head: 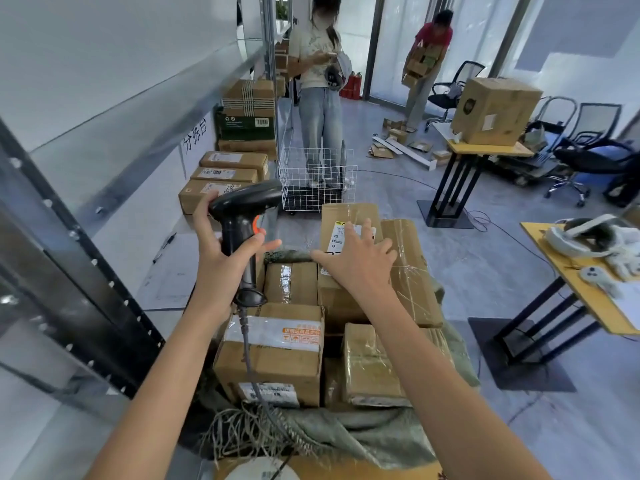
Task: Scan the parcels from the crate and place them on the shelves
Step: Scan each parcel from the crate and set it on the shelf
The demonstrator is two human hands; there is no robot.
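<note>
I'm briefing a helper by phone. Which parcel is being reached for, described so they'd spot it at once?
Start at the grey-green sack full of cardboard parcels at the person's feet. At its far end the tallest parcel stands above the rest, under the spread right hand. Unlike its tape-wrapped neighbours, it shows a white shipping label on top.

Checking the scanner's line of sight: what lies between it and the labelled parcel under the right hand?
In the head view, nothing: open air separates the scanner from the parcel; behind that gap stands the wire cart.
</note>
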